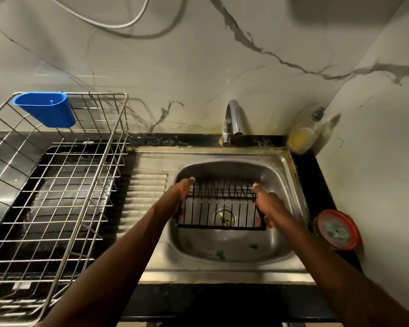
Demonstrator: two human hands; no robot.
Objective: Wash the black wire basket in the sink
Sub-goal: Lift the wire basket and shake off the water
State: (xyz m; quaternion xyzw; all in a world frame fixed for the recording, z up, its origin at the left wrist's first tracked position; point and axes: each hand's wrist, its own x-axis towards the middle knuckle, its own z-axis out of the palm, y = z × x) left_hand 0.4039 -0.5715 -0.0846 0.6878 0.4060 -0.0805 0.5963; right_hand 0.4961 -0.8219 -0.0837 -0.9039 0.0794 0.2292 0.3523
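The small black rectangular wire basket point(221, 205) hangs in the air over the bowl of the stainless-steel sink point(291, 263), open side up and tilted a little toward the person, with the round metal drain strainer point(223, 217) showing through its bars. The left hand point(178, 197) grips its left short end and the right hand point(267, 204) its right short end. On each, the thumb lies along the top rim and the fingers curl under and around the end wires, so both hands hold the basket firmly.

Judging by this, the washing has barely begun or has not begun at all. The basket is in place over the bowl, but no water runs from the curved chrome tap point(233, 121) behind it, and no foam or sponge is on the wires. Whether the bars are wet cannot be told. Wetting, soaping, scrubbing and rinsing all appear to be left.

A few green scraps point(221, 254) lie on the sink floor near the front. At the back right corner stands a clear bottle of yellow dish liquid point(304, 135). A round red-rimmed tub with a greenish scrubber point(337, 230) sits on the dark counter just right of the sink. To the left, a large silver wire dish rack point(57, 185) carries a blue plastic cup holder point(45, 108) on its far rail.
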